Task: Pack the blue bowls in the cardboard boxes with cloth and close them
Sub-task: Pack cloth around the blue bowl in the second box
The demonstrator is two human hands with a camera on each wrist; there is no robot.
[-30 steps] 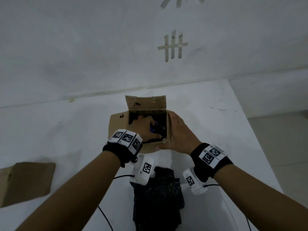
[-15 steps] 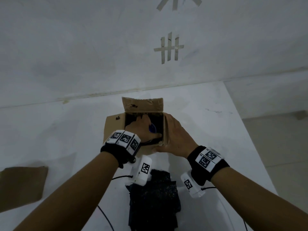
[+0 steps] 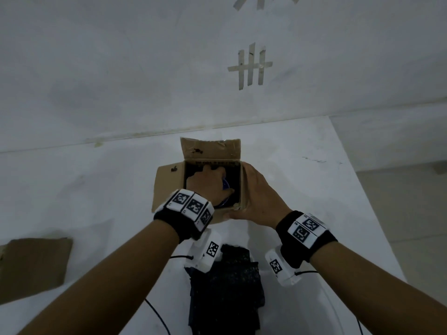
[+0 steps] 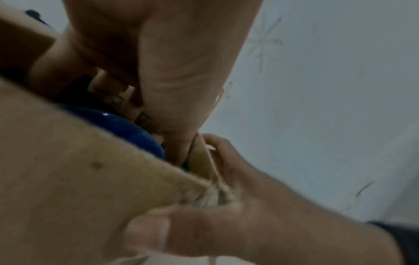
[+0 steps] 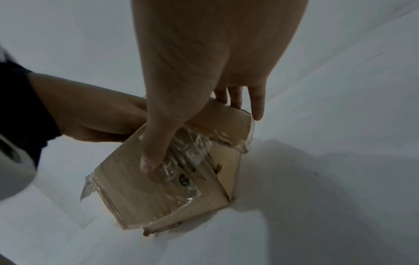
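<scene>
Small open brown cardboard box [image 3: 167, 187] sits mid white desk [image 3: 84, 189], near the back edge where the desk meets a white wall [image 3: 121, 68]. Far flap and left flap stand open. Left hand [image 3: 208, 183] is down inside the box, on a glossy blue bowl [image 4: 118, 123] that rests in the dark interior; left grip looks curled around the bowl rim, but the exact finger contact is hidden. Right hand [image 3: 258, 194] clamps the box's right wall and near corner: thumb on the taped near face, fingers flat along the outer side. Folded black speckled cloth [image 3: 225, 286] lies on the desk close to the person, near the box. Second flat cardboard piece [image 3: 33, 262] lies at the desk's left edge. Pale tape strips [image 3: 250, 65] on the wall form a tally-like mark. Grey floor [image 3: 411, 213] shows right of the desk.
</scene>
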